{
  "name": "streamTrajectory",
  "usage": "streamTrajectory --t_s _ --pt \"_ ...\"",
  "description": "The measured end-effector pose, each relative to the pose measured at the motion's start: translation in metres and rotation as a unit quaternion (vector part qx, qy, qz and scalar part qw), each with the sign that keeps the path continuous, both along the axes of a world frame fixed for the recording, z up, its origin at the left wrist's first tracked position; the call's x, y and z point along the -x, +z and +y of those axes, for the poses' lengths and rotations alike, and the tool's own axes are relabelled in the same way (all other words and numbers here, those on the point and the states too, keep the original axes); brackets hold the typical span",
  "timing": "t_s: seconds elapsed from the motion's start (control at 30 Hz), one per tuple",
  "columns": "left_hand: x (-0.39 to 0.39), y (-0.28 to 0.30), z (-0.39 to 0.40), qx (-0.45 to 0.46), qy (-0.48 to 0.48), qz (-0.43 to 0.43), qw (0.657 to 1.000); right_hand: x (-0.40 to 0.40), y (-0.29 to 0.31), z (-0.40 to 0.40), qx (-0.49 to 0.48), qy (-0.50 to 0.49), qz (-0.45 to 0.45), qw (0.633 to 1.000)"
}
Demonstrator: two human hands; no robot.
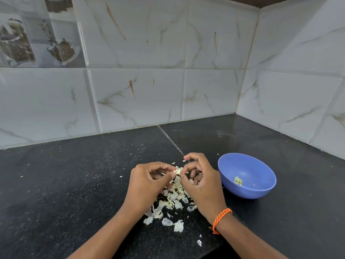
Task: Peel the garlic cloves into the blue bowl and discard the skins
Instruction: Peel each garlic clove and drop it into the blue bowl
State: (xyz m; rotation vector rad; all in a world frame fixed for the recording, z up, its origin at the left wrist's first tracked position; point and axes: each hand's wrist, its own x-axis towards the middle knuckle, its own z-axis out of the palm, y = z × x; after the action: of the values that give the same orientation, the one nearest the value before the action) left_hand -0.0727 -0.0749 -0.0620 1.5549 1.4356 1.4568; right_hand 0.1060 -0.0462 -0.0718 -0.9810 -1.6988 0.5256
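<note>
Both hands meet over a pile of pale garlic skins (171,202) on the black counter. My left hand (149,182) and my right hand (199,182) each pinch a small garlic clove (177,171) between thumb and fingertips. An orange braided band circles my right wrist. To the right stands the blue bowl (261,191), holding a few peeled cloves (238,180) near its bottom.
The black granite counter (74,184) runs into a corner of white marble-pattern wall tiles (141,98). Small skin flakes (199,242) lie scattered toward the counter's front edge. A seam in the counter runs back from the hands.
</note>
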Motion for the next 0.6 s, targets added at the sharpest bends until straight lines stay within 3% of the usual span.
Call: streamTrajectory --t_s 0.6 --pt "-0.0022 -0.0025 -0.0014 -0.022 -0.021 0.040 0.999 0.0004 0.0005 -0.0013 0.043 0.068 0.031 0.996"
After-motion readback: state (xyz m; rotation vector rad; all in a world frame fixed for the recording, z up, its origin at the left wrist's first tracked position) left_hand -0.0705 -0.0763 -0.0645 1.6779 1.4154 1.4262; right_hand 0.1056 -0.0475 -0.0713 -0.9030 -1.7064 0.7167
